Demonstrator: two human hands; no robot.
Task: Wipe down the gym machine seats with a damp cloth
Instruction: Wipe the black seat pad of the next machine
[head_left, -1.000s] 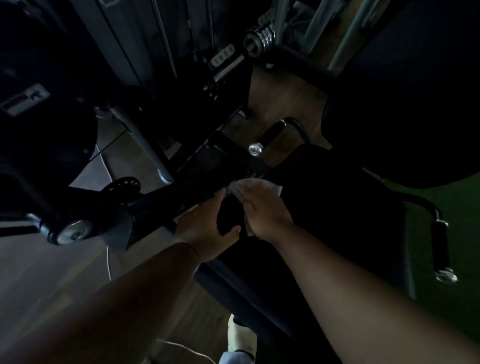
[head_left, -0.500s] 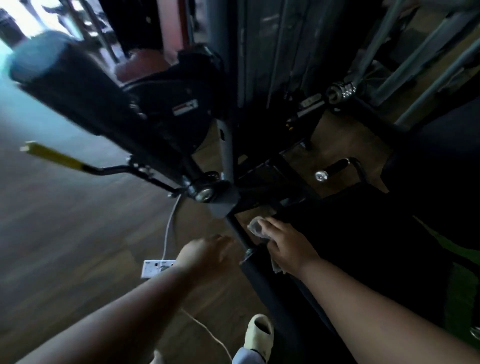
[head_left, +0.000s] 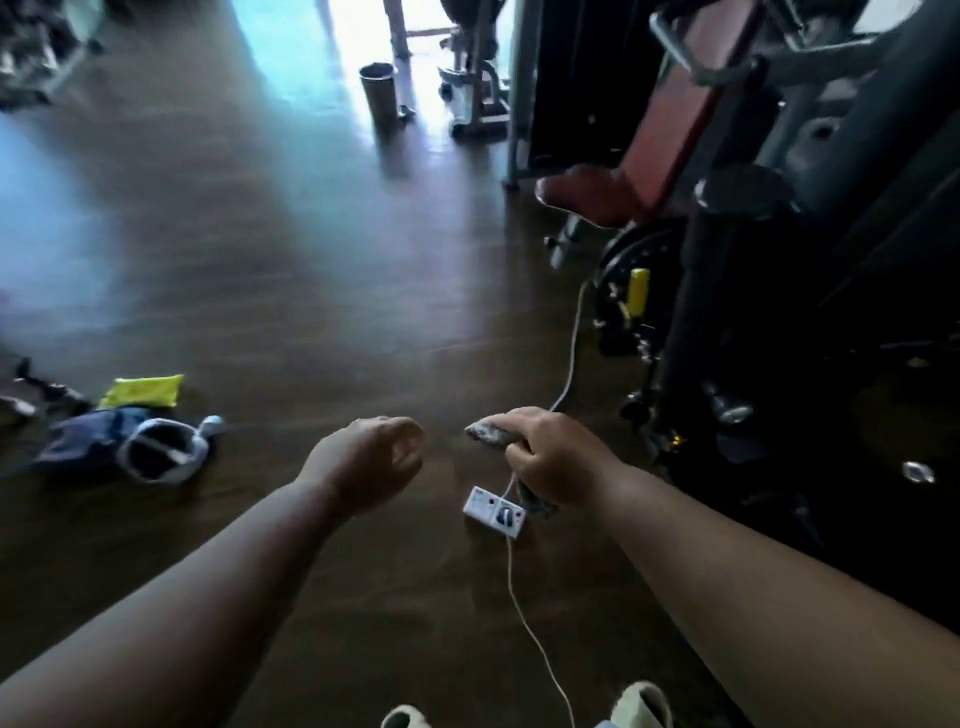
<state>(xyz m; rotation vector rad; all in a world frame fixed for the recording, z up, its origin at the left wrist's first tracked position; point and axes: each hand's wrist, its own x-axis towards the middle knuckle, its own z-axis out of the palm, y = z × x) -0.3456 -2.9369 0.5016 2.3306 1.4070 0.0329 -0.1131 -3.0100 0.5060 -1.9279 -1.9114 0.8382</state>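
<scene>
A: How are the two hands being held?

B: The right hand (head_left: 558, 460) is being kept curled round the damp cloth (head_left: 491, 434); a grey wad is being squeezed out past the thumb side, and another bit is being left to hang below the palm. The left hand (head_left: 371, 460) is being held just beside it, apart from it, fingers loosely curled with nothing being gripped.

A: And what is being carried over?

B: Both hands are being held above the wooden floor (head_left: 260, 260), over a white power strip (head_left: 493, 512) whose white cord (head_left: 569, 358) is being trailed toward the machines.

A: Where are the seats being seen?

B: Along the floor's right edge. A reddish-brown padded seat (head_left: 587, 200) with its slanted back pad is being shown toward the far right corner, beside the black machine frame (head_left: 727, 312) bearing a yellow handle (head_left: 636, 291). Neither is being touched by the cloth.

A: Anything else being shown?

B: By the left edge a blue bag (head_left: 88, 441), a yellow cloth (head_left: 143, 389) and a white-rimmed object, too blurred to identify, are being left lying. A metal bin (head_left: 377, 96) is being lit at the far edge. Two pale shoes (head_left: 641, 704) are being glimpsed at the near edge.
</scene>
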